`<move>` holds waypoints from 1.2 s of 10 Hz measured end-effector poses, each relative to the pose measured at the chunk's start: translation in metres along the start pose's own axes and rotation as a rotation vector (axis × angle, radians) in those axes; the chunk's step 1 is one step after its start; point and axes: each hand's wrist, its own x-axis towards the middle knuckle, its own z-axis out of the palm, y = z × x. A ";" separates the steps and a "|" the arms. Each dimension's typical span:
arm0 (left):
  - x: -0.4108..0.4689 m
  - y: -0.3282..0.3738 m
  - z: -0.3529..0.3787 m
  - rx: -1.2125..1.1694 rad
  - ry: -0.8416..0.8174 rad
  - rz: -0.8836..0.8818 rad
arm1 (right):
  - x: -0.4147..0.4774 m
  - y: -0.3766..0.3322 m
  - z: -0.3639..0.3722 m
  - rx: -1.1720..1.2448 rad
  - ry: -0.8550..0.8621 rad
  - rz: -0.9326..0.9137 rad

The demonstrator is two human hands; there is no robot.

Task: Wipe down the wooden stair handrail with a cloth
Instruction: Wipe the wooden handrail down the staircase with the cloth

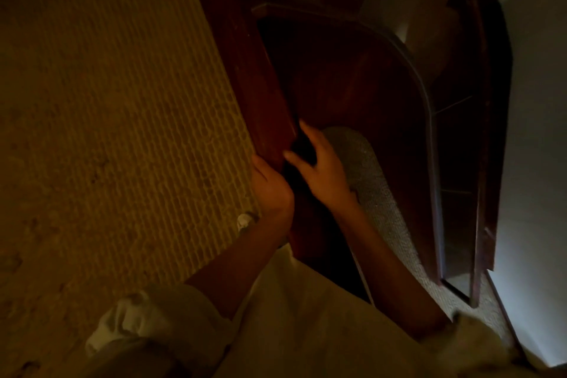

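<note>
Dark reddish wood of the handrail [260,95] runs down between your hands. Your left hand [271,186] curls round its edge. Your right hand [323,170] lies just beside it, fingers spread over a dark patch [302,149] too dim to identify. Woven carpet [122,101] lies to the left.

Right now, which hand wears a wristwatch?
The left hand, gripping the handrail: a pale wristwatch sits on its wrist; the right hand has a bare wrist.
</note>
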 end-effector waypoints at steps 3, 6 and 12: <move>0.004 -0.013 0.014 -0.114 0.161 0.024 | -0.018 0.006 0.005 0.017 0.055 -0.058; 0.003 -0.001 0.005 -0.144 0.075 -0.137 | 0.073 -0.038 0.015 -0.038 0.049 0.012; 0.021 -0.053 -0.035 -0.805 -0.761 -0.619 | -0.049 -0.025 0.046 -0.884 0.347 0.004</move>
